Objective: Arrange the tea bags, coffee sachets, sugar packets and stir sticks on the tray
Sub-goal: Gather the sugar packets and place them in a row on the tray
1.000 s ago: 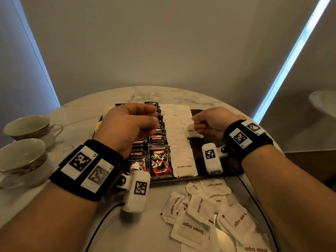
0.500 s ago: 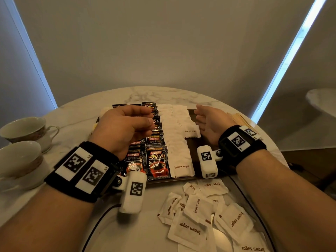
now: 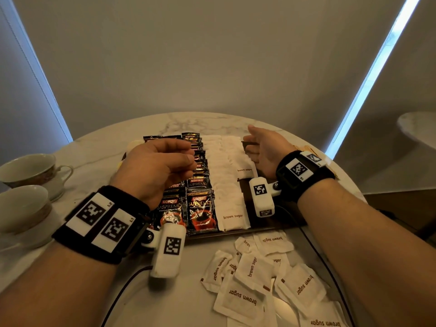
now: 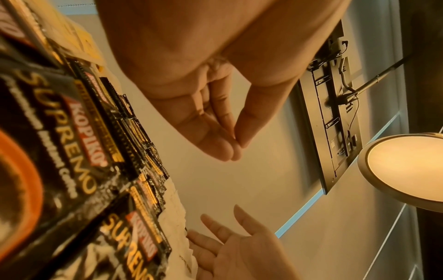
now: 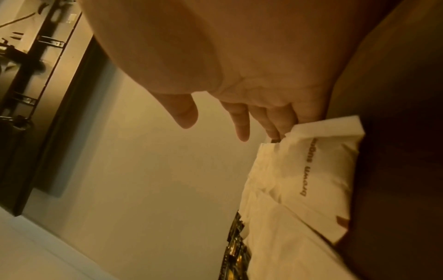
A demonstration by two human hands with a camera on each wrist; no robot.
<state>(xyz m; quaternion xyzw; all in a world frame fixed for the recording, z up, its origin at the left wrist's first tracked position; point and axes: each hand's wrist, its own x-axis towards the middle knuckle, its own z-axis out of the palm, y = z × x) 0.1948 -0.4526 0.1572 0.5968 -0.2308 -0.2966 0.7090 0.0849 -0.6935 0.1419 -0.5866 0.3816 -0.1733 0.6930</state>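
Note:
A dark wooden tray (image 3: 259, 225) holds columns of black Kopiko coffee sachets (image 3: 200, 208) and two columns of white brown-sugar packets (image 3: 232, 215). The nearest packet of the shorter right column (image 3: 245, 169) (image 5: 309, 170) lies flat, held by nobody. My right hand (image 3: 250, 135) (image 5: 215, 127) hovers just beyond it with straight fingers and nothing in them. My left hand (image 3: 188, 159) (image 4: 233, 149) hangs over the coffee sachets, loosely curled with the thumb meeting the fingertips, and holds nothing. Yellowish tea bags (image 4: 81, 41) lie at the tray's left, mostly hidden by this hand.
Several loose brown-sugar packets (image 3: 254, 279) are heaped on the marble table in front of the tray. Wooden stir sticks (image 3: 306, 147) peek out behind my right wrist. Two teacups (image 3: 33, 168) (image 3: 21, 206) stand at the left edge. A cable runs along the tray's right side.
My right hand has set its sugar packet down on the right column, let go and opened, moving a little farther away. The left hand has hardly moved.

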